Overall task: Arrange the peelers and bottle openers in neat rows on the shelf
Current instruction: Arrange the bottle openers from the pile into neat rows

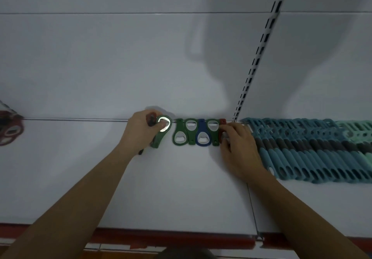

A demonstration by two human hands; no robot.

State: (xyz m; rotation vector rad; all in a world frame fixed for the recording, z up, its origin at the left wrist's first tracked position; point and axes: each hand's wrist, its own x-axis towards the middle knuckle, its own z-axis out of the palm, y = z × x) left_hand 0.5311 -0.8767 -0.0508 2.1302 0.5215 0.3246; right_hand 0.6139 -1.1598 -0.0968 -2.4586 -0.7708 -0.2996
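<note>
White shelf (181,188) fills my view — at centre frame, a row of green and blue bottle openers (196,134) lies against the back panel. My left hand (141,132) grips a green opener (161,133); right hand (236,146) presses flat on the row's red end, beside teal peelers (312,150) at right.

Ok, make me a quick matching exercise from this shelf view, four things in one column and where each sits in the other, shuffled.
Things:
1. blue bottle opener
2. teal peelers
3. left hand
4. right hand

Places:
A. long overlapping row at the right
B. gripping a green opener
C. between green openers in the short row
D. resting on the row's red end piece

Pairs: 1-C, 2-A, 3-B, 4-D
</note>
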